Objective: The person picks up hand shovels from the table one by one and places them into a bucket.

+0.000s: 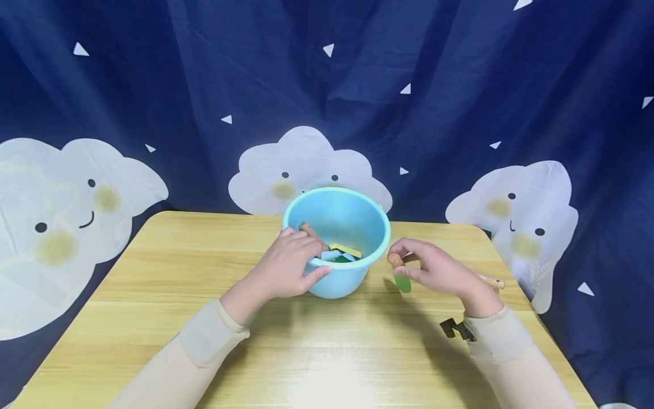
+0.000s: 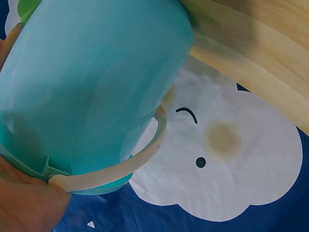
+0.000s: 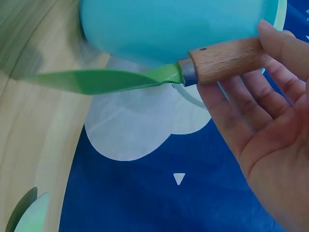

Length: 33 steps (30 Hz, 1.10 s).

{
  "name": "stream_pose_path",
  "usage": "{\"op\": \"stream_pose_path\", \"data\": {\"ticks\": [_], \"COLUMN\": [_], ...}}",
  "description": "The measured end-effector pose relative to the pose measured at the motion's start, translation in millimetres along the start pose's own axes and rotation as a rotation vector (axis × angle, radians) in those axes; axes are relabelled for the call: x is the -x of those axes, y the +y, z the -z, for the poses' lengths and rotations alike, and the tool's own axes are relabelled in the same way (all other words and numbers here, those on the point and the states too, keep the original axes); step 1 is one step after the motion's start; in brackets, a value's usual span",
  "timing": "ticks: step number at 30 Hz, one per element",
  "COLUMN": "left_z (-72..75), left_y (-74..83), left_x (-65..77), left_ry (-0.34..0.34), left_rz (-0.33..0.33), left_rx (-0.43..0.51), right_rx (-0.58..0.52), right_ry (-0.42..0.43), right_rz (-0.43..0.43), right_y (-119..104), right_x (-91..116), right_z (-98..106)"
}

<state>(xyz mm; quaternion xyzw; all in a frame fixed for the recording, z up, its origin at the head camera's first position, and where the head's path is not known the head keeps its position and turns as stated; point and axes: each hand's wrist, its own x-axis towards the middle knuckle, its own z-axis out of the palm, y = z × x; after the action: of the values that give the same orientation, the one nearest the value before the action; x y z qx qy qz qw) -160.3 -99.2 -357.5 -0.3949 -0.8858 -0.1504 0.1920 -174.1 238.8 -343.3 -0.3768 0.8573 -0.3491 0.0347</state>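
A light blue bucket [image 1: 332,281] stands on the wooden table, its open top tilted toward me. My left hand [image 1: 288,264] grips its left rim, thumb outside and fingers over the edge. In the left wrist view, a whitish handle [image 2: 111,175] curves along the bucket's side. Just right of the bucket, my right hand [image 1: 434,267] pinches the wooden handle of a small green trowel [image 3: 111,81] between thumb and fingers. The trowel's blade hangs downward above the table. Inside the bucket lie a brown wooden handle [image 1: 313,234] and a yellow piece [image 1: 346,250], partly hidden by the rim.
Another wooden handle [image 1: 493,280] lies on the table behind my right wrist; a green blade [image 3: 35,216] shows in the right wrist view's lower corner. A blue curtain [image 1: 327,85] with white clouds hangs behind the table [image 1: 179,272]. A black clip [image 1: 457,329] sits by my right cuff.
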Motion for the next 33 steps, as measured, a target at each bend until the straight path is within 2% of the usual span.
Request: {"op": "stream_pose_path", "data": {"ticks": [6,11,22,33], "left_z": [1.2,1.0,-0.1,-0.4], "left_y": [0.7,0.7,-0.1,-0.4], "left_x": [0.0,-0.4,0.2,0.0], "left_ry": [0.005,0.002,0.009,0.0], "left_rz": [-0.002,0.0,-0.003,0.006], "left_rx": [0.002,-0.003,-0.004,0.003], "right_rx": [-0.018,-0.042,-0.021,-0.028], "right_ry": [0.076,0.106,0.18,0.24], "right_rz": [-0.037,-0.055,-0.023,0.026], "right_y": [-0.2,1.1,-3.2,-22.4], "right_x": [-0.6,0.0,-0.1,0.9], "right_z": [2.0,3.0,12.7,32.8]}}
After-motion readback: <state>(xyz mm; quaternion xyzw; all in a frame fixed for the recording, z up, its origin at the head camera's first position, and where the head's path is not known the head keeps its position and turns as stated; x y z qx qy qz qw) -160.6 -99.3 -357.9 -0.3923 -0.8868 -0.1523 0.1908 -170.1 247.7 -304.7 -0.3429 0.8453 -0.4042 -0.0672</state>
